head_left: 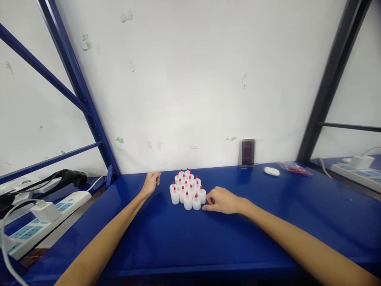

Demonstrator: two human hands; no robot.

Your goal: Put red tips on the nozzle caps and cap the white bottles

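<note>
Several small white bottles with red tips (187, 200) stand upright in a tight cluster on the blue tabletop (178, 242). To the left of the cluster, apart from it, my left hand (152, 182) rests with its fingers curled in and nothing visible in them. My right hand (222, 200) lies just right of the front bottles, its fingers bent and the thumb stretched toward the nearest ones. A small gap shows between thumb and curled fingers, with nothing between them.
Against the white wall stands a dark blurred rectangle (248, 152). Right of it lie a white oval case (272, 171) and a clear bag with red pieces (297, 169). Power strips (64, 204) and cables sit at the far left, beside blue frame posts (95, 119).
</note>
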